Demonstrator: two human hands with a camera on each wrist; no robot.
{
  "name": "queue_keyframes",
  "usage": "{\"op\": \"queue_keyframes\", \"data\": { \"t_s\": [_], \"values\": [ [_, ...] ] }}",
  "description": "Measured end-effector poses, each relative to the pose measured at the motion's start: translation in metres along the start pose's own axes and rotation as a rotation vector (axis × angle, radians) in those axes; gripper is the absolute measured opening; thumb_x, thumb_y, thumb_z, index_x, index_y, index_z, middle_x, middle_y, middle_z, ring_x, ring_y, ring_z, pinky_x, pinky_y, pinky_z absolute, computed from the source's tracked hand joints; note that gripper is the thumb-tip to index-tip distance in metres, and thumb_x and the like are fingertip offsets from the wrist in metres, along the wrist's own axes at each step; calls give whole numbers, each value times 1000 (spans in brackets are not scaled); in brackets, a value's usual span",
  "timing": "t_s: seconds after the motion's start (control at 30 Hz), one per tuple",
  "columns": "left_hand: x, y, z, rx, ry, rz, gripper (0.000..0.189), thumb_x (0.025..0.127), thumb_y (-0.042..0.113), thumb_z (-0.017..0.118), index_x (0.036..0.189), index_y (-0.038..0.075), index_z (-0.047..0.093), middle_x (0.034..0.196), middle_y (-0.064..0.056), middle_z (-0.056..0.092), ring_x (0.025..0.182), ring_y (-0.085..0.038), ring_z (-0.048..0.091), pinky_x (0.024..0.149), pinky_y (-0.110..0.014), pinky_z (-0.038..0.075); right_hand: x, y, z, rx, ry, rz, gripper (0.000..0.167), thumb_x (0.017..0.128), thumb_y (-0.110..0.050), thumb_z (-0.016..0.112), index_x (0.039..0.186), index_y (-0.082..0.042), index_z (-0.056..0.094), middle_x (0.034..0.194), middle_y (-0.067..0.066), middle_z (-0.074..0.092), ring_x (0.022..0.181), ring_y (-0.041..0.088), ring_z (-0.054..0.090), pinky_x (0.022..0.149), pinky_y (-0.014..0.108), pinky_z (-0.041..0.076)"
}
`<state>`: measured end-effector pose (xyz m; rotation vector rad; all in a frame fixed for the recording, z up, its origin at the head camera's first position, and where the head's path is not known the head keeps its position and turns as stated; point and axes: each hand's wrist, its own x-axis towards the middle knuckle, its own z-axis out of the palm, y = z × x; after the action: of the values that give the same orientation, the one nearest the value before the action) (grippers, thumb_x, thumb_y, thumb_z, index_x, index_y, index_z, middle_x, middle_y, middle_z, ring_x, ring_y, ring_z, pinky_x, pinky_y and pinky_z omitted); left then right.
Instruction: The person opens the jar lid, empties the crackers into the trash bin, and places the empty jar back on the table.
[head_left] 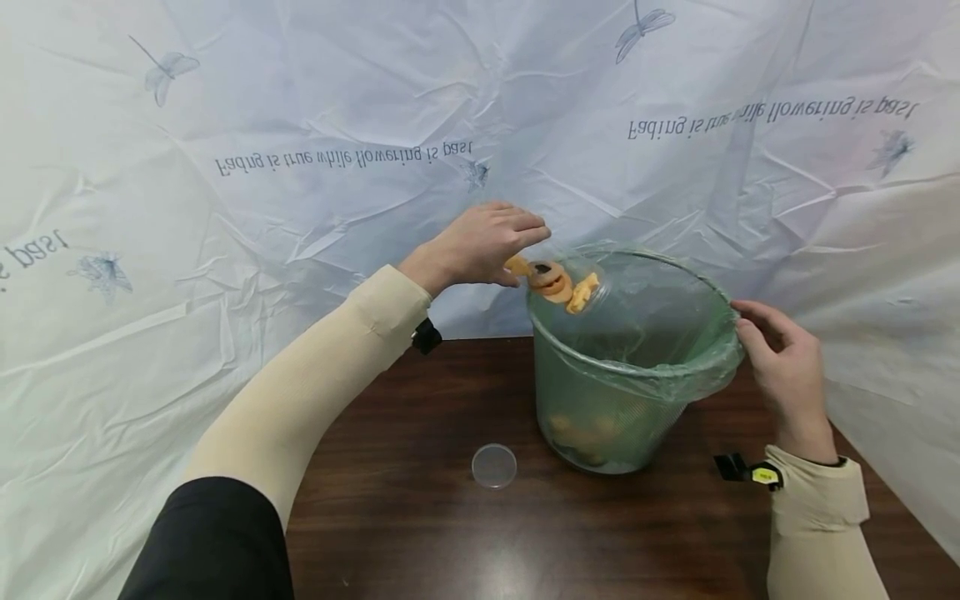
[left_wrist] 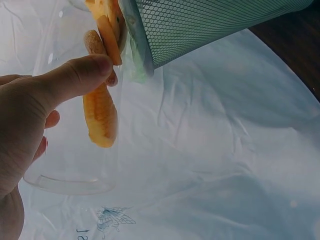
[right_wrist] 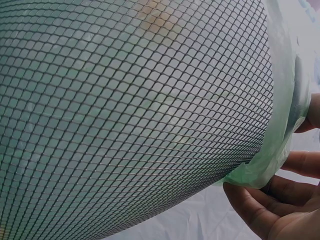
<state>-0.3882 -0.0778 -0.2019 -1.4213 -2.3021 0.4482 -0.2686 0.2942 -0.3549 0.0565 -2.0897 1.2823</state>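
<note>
My left hand [head_left: 487, 246] grips a clear plastic jar [left_wrist: 70, 186], tipped with its mouth over the bin's left rim. Inside the jar lie orange and tan snack-like pieces [head_left: 551, 283], some round and flat, some knobbly. The left wrist view shows a yellow-orange curved piece [left_wrist: 102, 117] behind the thumb. A mesh waste bin [head_left: 622, 417] with a thin green liner bag [head_left: 705, 379] folded over its rim stands on the table, leaning to the right. At its right rim, my right hand [head_left: 783, 371] pinches the rim and liner between thumb and fingers.
A clear round lid [head_left: 494, 466] lies on the dark wood table [head_left: 420, 517], left of the bin. Orange pieces [head_left: 585, 433] show through the bin's mesh near its bottom. A white printed sheet [head_left: 360, 100] hangs behind and along both sides.
</note>
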Motion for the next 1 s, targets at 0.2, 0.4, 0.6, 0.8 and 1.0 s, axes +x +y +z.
{"op": "queue_keyframes", "data": {
  "t_s": [0.2, 0.4, 0.6, 0.8, 1.0],
  "values": [
    [0, 1, -1, 16, 3, 18, 80, 82, 45, 76, 145, 7, 44, 147, -11, 48, 136, -26, 43, 115, -42, 30, 0, 0, 0, 4, 2, -6, 33, 97, -16, 59, 126, -2, 64, 108, -19, 61, 94, -1, 55, 70, 10, 41],
    [0, 2, -3, 34, -6, 32, 81, 81, 44, 77, 145, 6, 44, 147, -10, 48, 136, -26, 43, 116, -41, 30, 0, 0, 0, 14, 2, -10, 31, 96, -12, 59, 125, -1, 64, 108, -19, 62, 94, -5, 55, 71, 9, 41],
    [1, 4, -4, 54, -21, 44, 82, 81, 44, 77, 146, 6, 43, 148, -10, 46, 137, -26, 43, 116, -42, 30, 0, 0, 0, 19, 3, 1, 31, 96, -11, 59, 126, -2, 64, 109, -18, 62, 95, -7, 54, 72, 9, 41],
    [1, 5, -2, 88, -15, 77, 81, 81, 44, 78, 144, 7, 45, 146, -10, 48, 135, -26, 44, 116, -41, 30, 0, 1, 0, 15, 5, 10, 32, 97, -14, 59, 126, -3, 64, 110, -19, 62, 96, -6, 53, 72, 9, 41],
    [2, 6, -2, 147, 3, 137, 81, 78, 38, 82, 144, 8, 46, 145, -8, 50, 136, -24, 43, 118, -37, 25, -1, 2, 0, 10, 7, 10, 32, 97, -16, 59, 126, -3, 64, 110, -19, 62, 95, -4, 54, 71, 9, 41]
  ]
}}
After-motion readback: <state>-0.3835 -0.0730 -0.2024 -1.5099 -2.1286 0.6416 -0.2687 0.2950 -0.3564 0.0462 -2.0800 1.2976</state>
